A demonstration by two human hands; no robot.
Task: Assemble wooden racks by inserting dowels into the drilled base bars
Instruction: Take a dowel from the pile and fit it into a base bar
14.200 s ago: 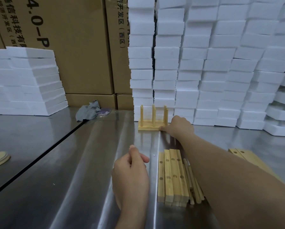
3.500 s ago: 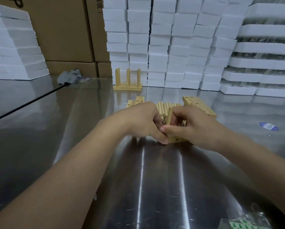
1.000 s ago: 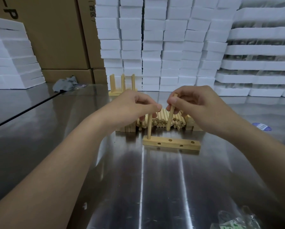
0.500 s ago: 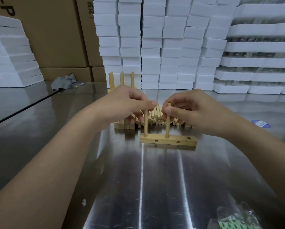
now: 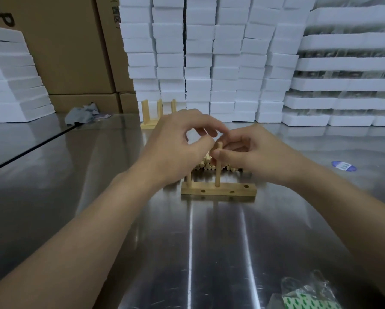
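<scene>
Jamming threatens — right hand [image 5: 260,157] pinches the dowel [image 5: 218,175], left hand [image 5: 176,148] slack and empty beside, and a skewed push could bind it in the base bar [image 5: 238,191] below.

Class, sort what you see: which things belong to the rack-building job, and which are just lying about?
Job: base bar, upright dowel pinched by the right hand, second dowel, loose dowels, finished rack.
Lying about: grey cloth, blue sticker, plastic bag, foam blocks, cardboard boxes.
</scene>
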